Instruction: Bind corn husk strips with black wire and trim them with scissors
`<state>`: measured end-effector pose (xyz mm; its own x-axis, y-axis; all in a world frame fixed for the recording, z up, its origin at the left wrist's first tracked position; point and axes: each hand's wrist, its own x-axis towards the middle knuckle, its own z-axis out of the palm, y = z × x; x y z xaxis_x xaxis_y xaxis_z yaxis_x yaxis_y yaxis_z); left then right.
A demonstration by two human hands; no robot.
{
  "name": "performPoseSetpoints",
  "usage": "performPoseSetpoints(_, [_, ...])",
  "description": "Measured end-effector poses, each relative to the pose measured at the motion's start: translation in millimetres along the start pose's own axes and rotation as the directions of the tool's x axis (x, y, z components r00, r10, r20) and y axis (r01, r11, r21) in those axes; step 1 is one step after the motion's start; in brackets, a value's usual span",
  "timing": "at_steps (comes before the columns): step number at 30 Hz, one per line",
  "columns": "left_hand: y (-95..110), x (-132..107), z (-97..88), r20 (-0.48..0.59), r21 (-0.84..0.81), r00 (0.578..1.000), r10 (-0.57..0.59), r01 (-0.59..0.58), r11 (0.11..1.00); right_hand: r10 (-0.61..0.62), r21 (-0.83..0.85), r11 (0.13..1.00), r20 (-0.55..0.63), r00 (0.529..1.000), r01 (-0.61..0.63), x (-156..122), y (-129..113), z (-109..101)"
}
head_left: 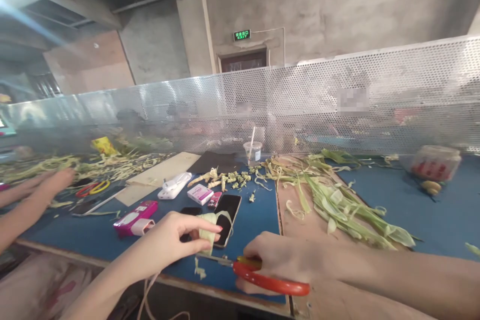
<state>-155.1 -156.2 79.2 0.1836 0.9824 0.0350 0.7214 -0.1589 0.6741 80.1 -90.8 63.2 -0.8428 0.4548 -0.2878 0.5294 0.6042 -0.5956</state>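
Observation:
My left hand (176,232) pinches a pale green piece of folded corn husk (207,230) between thumb and fingers, with a thin loose strip curling off its right side. My right hand (279,257) is closed round scissors (270,282) with red and yellow handles. Their blades point left and lie just below the husk piece; whether they touch it I cannot tell. A smartphone (234,205) lies right behind the husk piece. Small pale husk scraps (200,271) rest on the blue tabletop (255,225) under the blades.
Long green husks (345,205) are heaped on the brown board at right. Small knotted husk pieces (232,180), a purple pack (135,217), a white device (174,186) and a plastic cup (252,152) stand farther back. Another person's arms (35,197) reach in at left. A perforated metal screen (300,105) bounds the table.

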Motion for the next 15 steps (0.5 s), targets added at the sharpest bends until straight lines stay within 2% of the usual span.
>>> performPoseSetpoints(5, [3,0,-3.0,0.046,-0.013,0.999,-0.021,0.021,1.0,-0.007,-0.077,0.997,0.073,0.997,0.012,-2,-15,2])
performPoseSetpoints(6, [4,1,-4.1,0.047,-0.027,0.999,-0.026,0.027,0.999,0.009,-0.112,0.994,0.058,0.998,-0.003,-6,-16,4])
performPoseSetpoints(8, [4,3,-6.5,0.047,-0.1,0.999,-0.024,0.029,0.995,0.059,-0.223,0.972,-0.049,0.997,-0.069,-16,-13,7])
performPoseSetpoints(11, [2,9,-8.6,0.075,-0.251,0.997,-0.007,0.026,0.968,0.119,-0.332,0.919,-0.283,0.952,-0.213,-29,17,12])
performPoseSetpoints(12, [2,11,-8.6,0.085,-0.291,0.996,-0.004,0.029,0.956,0.143,-0.318,0.91,-0.357,0.923,-0.264,-32,33,13])
performPoseSetpoints(14, [4,17,-7.4,0.094,-0.351,0.996,-0.009,0.041,0.936,0.275,-0.246,0.885,-0.409,0.87,-0.396,-39,71,11])
performPoseSetpoints(15, [6,20,-6.3,0.088,-0.376,0.996,-0.014,0.046,0.925,0.301,-0.221,0.871,-0.466,0.832,-0.439,-42,91,10])
